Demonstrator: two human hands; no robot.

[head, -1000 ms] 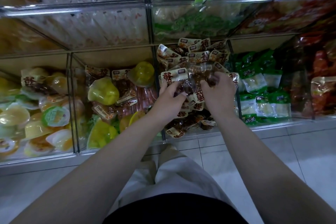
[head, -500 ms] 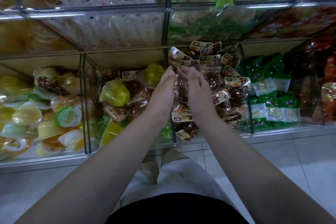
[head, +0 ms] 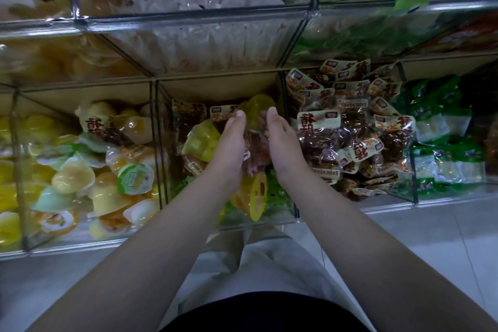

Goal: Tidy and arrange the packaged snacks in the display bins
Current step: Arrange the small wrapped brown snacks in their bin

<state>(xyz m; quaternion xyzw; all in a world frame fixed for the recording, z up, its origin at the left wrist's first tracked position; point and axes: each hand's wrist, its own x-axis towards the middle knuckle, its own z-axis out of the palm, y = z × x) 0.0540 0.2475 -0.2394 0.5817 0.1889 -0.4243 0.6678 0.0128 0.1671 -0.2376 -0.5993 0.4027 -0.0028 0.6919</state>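
Reaching out, left hand (head: 229,146) and right hand (head: 283,143) face each other, fingers straight. Snack packets (head: 254,152) sit pressed between them.

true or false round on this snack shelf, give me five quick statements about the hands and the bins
1. The left hand and the right hand are both over the middle bin. True.
2. The hands are far apart with nothing between them. False: they are side by side, with a clear packet of brown snack between them.
3. The bin just right of the hands holds only jelly cups. False: it is piled with brown snack packets.
4. Green packets lie in the bin right of that pile. True.
5. The bin left of the hands holds mostly jelly cups. True.
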